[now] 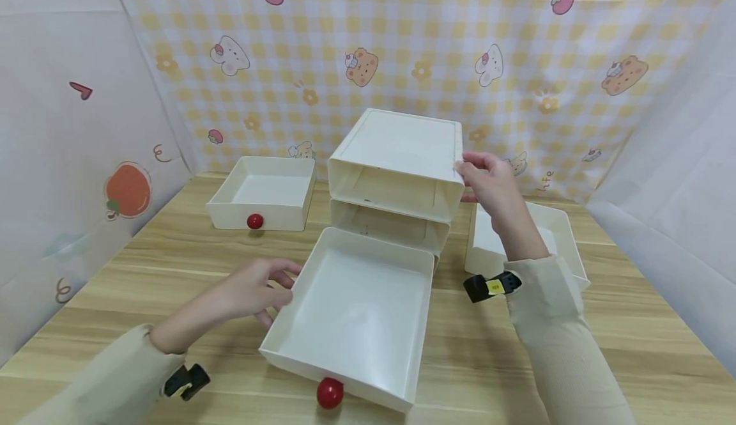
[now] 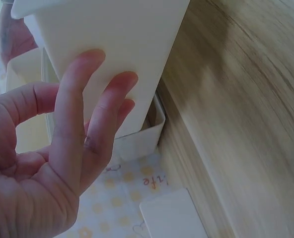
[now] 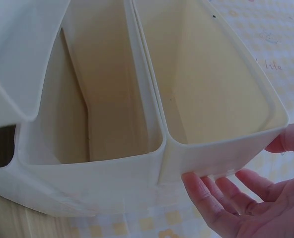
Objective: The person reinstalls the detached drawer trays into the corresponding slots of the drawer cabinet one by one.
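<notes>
A white stacked drawer frame (image 1: 402, 144) stands in the middle, its upper openings facing forward with nothing inside. In front of it, a white drawer (image 1: 356, 310) with a red round knob (image 1: 330, 393) points toward me, its back end at the lowest level of the stack. My left hand (image 1: 253, 294) touches the drawer's left wall; in the left wrist view, its fingertips (image 2: 124, 79) lie against the outer side. My right hand (image 1: 489, 185) rests at the top frame's right side, the thumb near the upper edge and the fingertips (image 3: 199, 183) on the side wall.
Another white drawer (image 1: 261, 188) with a red knob (image 1: 255, 221) sits at the back left of the wooden table (image 1: 172, 265). A third white drawer (image 1: 554, 227) lies at the right, partly behind my right forearm. A patterned cloth (image 1: 402, 48) hangs behind the stack.
</notes>
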The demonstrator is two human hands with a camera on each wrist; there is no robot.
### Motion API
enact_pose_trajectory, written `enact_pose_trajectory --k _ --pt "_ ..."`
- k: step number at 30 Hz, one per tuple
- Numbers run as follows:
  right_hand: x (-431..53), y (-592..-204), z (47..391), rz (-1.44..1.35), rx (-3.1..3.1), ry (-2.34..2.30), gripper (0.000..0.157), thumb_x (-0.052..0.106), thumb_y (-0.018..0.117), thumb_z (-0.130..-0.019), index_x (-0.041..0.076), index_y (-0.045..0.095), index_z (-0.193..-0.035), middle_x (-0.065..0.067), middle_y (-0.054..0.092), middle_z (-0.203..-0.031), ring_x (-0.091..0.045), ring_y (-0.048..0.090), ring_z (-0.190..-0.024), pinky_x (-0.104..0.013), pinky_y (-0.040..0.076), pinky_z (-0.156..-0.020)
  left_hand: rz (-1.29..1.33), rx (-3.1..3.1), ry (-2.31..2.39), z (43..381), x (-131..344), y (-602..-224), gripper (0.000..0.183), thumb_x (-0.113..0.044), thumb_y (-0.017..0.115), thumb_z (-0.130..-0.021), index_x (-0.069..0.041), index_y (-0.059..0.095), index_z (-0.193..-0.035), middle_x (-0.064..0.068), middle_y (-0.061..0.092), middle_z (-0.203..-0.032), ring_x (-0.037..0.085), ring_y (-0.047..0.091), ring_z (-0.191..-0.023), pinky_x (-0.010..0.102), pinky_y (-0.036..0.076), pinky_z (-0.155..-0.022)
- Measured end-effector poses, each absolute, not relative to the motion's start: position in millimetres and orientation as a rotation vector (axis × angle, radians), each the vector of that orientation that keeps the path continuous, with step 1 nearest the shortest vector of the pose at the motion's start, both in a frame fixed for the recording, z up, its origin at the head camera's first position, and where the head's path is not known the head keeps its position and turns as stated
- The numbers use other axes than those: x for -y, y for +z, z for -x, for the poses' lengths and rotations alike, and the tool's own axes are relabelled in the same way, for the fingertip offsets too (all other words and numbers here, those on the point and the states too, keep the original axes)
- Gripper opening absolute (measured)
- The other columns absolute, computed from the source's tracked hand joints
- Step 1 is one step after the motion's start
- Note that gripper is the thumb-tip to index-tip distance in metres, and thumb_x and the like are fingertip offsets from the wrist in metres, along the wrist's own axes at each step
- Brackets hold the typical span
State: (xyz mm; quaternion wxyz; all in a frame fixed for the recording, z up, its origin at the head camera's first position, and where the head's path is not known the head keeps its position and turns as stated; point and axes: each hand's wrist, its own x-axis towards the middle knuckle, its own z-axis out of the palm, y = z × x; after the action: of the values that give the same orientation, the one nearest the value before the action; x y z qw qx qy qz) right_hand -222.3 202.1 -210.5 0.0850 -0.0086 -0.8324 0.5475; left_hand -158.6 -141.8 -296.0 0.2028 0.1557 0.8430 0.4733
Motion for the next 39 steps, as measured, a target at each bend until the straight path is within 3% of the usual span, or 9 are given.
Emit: enact_pose_trajectory --k 39 --pt "-202 -210 222 0.002 2.466 1.671 0.052 0.031 0.047 -0.094 0.001 0.040 -0.137 0.001 0.045 -0.112 -0.011 0.051 -0.091 -0.018 0.055 -0.070 -0.344 -2.363 1.285 168 125 -309 0.046 0.001 0.054 -0.081 0.007 0.047 -0.127 0.018 0.057 -0.102 0.019 0.062 -0.067 0.035 0.058 -0.052"
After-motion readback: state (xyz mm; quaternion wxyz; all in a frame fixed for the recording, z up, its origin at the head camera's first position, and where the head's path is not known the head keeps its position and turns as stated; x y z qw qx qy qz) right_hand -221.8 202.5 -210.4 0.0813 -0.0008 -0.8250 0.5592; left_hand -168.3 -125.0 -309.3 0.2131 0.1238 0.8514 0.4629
